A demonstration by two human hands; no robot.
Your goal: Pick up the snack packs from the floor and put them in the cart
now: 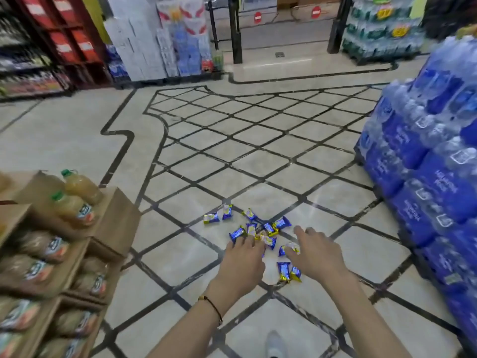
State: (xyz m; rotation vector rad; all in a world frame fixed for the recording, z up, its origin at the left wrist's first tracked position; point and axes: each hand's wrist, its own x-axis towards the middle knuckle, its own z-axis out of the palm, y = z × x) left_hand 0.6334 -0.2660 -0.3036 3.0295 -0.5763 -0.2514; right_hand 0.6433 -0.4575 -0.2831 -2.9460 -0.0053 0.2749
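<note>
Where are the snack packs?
Head view, lower centre: snack packs on the floor at the left hand and right hand, between juice bottles left and water packs right.

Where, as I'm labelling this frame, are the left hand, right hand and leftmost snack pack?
left hand [244, 259], head view, back of the hand.
right hand [316, 250], head view, back of the hand.
leftmost snack pack [211, 218], head view, middle of the wrapper.

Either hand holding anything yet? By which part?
Nothing clearly held: left hand covers the blue-and-gold foil snack packs, grip unclear; right hand spreads open over one pack.
</note>
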